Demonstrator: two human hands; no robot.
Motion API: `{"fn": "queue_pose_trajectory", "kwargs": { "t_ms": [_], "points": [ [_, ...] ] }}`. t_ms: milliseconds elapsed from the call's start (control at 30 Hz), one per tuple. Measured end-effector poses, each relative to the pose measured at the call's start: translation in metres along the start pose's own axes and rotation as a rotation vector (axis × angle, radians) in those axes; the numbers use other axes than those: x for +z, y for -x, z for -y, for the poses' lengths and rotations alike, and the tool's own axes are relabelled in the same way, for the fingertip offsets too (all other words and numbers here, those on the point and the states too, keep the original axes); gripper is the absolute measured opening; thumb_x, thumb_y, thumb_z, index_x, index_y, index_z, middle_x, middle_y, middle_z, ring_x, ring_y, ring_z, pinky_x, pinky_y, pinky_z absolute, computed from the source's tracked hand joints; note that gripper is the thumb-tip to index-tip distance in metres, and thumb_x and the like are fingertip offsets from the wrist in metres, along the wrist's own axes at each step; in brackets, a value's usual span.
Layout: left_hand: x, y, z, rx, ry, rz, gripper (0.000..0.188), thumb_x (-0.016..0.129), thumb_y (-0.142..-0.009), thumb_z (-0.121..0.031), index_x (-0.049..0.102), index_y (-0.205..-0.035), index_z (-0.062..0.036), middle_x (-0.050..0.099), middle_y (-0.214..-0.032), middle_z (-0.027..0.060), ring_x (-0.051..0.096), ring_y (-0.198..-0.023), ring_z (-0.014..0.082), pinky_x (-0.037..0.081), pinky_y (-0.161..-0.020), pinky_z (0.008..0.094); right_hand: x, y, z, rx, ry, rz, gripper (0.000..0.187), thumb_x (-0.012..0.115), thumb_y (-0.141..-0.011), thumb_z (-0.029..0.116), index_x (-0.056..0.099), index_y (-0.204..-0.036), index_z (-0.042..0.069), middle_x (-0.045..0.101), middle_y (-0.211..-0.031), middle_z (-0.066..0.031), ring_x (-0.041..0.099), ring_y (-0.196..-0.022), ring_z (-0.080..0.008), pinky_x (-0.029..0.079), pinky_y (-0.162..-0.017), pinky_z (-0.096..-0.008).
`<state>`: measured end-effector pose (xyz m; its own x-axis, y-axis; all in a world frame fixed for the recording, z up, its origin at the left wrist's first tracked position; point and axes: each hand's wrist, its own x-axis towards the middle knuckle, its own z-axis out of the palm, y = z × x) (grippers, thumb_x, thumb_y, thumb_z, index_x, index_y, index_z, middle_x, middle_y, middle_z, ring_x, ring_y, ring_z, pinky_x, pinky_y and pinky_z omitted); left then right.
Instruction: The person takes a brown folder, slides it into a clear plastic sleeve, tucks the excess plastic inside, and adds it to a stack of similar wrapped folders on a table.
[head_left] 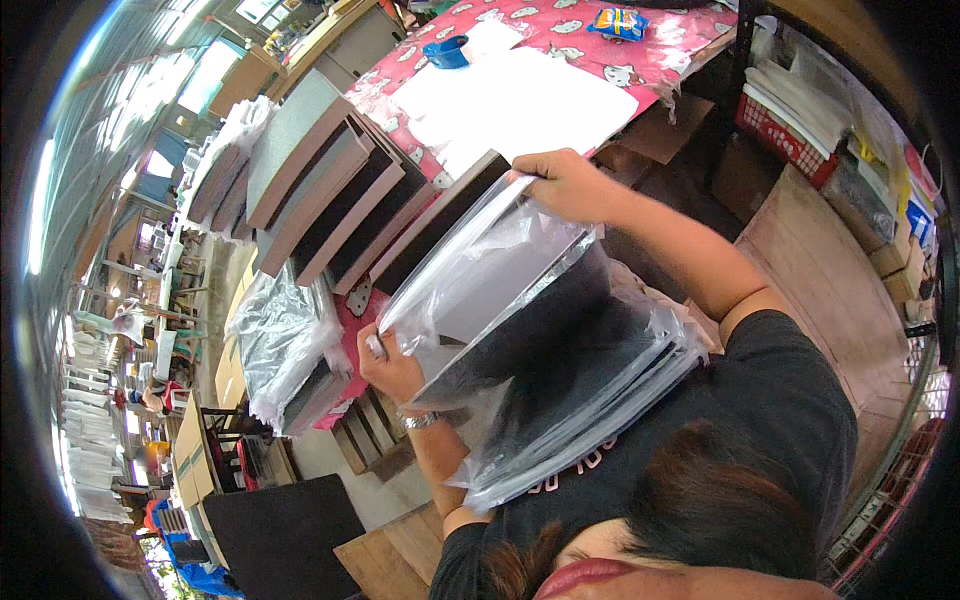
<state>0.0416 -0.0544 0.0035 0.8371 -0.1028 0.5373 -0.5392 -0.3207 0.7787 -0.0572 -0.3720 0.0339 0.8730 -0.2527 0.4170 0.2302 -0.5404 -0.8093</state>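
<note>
Head view is showing a person working w/ both bare hands on a clear plastic bag (pixel 480 270) that is wrapping a flat dark panel (pixel 560 330); the bag and panel are being held up against the person's chest, tilted, above a stack of more bagged panels (pixel 590 410) resting on the black shirt (pixel 790 400); the right hand (pixel 570 185) is pinching the bag's upper edge, fingers curled shut on the plastic at the panel's top corner; the left hand (pixel 390 365) is gripping the bag's lower-left edge, fingers closed on the film, w/ a wristwatch (pixel 420 420) showing just below it; the bag's mouth is standing open between the two hands, approx. along the panel's left side.

Beyond the hands, a row of grey and dark framed boards (pixel 330 190) is leaning one on another on a table w/ a pink patterned cloth (pixel 620 55); white paper sheets (pixel 520 100) are lying on that cloth, a blue cup-like thing (pixel 446 50) just beside them; a loose heap of clear bags (pixel 275 340) is lying left of the left hand, near but apart; a red basket w/ white sheets (pixel 785 125) is sitting at right, well apart; a wooden bench top (pixel 820 270) is running beneath the right arm.
</note>
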Motion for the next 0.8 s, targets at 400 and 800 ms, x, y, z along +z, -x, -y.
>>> {"fn": "queue_pose_trajectory", "kwargs": {
  "t_ms": [400, 800],
  "points": [
    [-0.013, 0.037, 0.116, -1.007, 0.761, 0.857, 0.015, 0.062, -0.087, -0.015, 0.063, -0.096, -0.0033, 0.06, -0.072, -0.0004, 0.055, -0.06, 0.011, 0.042, -0.05, 0.0241, 0.031, 0.085, -0.153, 0.746, -1.177, 0.314, 0.035, 0.061, -0.078, 0.0, 0.057, -0.113, 0.0, 0.063, -0.099, -0.0082, 0.063, -0.083, -0.014, 0.052, -0.067, -0.0271],
    [-0.026, 0.11, 0.193, -1.025, 0.016, 0.355, 0.021, 0.06, -0.089, -0.016, 0.061, -0.105, -0.0033, 0.061, -0.078, 0.0007, 0.05, -0.056, 0.0096, 0.038, -0.048, 0.0233, 0.015, 0.065, -0.149, 0.509, 0.268, 0.773, 0.036, 0.064, -0.079, 0.023, 0.063, -0.107, 0.0, 0.066, -0.106, -0.0116, 0.061, -0.094, -0.0286, 0.046, -0.083, -0.0382]
  ]
}}
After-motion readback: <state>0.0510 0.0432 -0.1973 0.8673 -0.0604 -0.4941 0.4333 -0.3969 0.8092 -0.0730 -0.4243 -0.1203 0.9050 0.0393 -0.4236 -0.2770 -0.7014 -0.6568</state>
